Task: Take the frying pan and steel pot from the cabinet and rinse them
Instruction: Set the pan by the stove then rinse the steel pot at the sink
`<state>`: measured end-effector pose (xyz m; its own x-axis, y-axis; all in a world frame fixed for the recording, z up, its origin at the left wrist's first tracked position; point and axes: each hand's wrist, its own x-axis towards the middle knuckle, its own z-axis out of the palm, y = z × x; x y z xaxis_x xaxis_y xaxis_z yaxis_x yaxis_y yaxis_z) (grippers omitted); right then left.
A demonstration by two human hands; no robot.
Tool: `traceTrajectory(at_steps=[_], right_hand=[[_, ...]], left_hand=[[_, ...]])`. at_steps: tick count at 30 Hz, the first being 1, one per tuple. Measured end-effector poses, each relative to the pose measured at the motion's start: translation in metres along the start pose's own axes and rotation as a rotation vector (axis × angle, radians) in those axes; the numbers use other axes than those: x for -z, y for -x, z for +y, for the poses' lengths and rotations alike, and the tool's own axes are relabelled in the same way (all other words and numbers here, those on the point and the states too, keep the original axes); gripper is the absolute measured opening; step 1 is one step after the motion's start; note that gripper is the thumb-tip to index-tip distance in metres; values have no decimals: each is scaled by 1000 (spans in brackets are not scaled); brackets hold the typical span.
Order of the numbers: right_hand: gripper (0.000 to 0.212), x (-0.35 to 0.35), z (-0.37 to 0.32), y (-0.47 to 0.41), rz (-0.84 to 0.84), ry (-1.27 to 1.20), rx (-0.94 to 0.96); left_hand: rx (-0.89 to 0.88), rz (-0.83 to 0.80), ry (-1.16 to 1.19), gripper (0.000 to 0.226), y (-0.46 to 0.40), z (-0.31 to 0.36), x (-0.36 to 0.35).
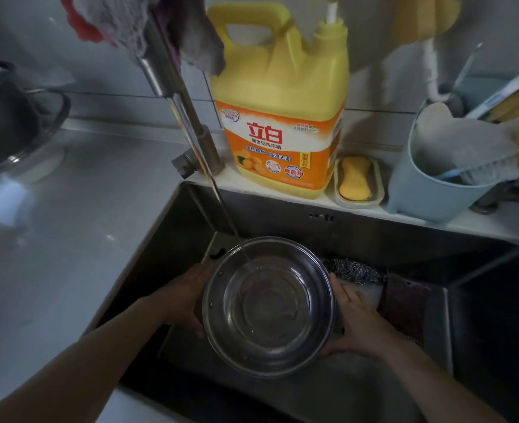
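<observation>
- Both hands are on the steel pot (269,306), which hangs over the sink (374,239) with the tap stream (221,203) landing just inside its far rim, up beyond the fingertips.
- The left hand (185,296) cups the left wall, fingers wrapped under and mostly hidden; the right hand (359,322) presses the right wall with fingers slightly apart and the thumb low. Neither hooks over the rim, so it's really a squeeze grip on wet steel, which could slip as the pot fills and gets heavier.
- Water hits near the edge, not the middle. A small tilt toward the palms would probably send it splashing over the near rim.
- The steel scourer (352,271) and a dark rag (404,303) sit right behind the right fingers, so knuckles might snag there while swirling.
- The frying pan can't be seen for sure, so that half looks undone.
</observation>
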<state>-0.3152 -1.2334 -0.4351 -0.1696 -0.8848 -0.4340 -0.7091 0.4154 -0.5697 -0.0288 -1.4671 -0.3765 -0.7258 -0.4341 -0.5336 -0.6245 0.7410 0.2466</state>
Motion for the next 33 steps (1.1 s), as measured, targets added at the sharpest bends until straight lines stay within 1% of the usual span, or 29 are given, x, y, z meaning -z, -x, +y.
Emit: traceTrajectory(at_steps=[5, 7, 11, 15, 19, 23, 26, 30, 33], right_hand=[[158, 0, 0, 0, -8, 5, -3], [157, -1, 2, -2, 4, 5, 16], [153, -5, 8, -4, 31, 2, 42], [155, -8, 10, -5, 49, -51, 66], [155, -8, 11, -8, 50, -119, 92], [158, -7, 13, -10, 29, -163, 107], [159, -6, 16, -8, 16, -170, 134], [159, -5, 17, -5, 2, -196, 139], [156, 1, 14, 0, -7, -232, 151]], left_hand=[[-72, 8, 12, 132, -11, 2, 1], [-85, -2, 21, 132, -14, -1, -1], [-75, -77, 39, 136, -14, -11, -1], [-64, -63, 40, 137, -17, -16, -4], [-6, -100, 2, 148, -21, -17, -4], [-47, -102, -30, 152, -20, -12, -4], [-44, -93, -38, 151, -17, -14, -10], [-77, -121, -58, 145, -9, -7, 3], [-53, -179, -106, 146, 1, 0, 25]])
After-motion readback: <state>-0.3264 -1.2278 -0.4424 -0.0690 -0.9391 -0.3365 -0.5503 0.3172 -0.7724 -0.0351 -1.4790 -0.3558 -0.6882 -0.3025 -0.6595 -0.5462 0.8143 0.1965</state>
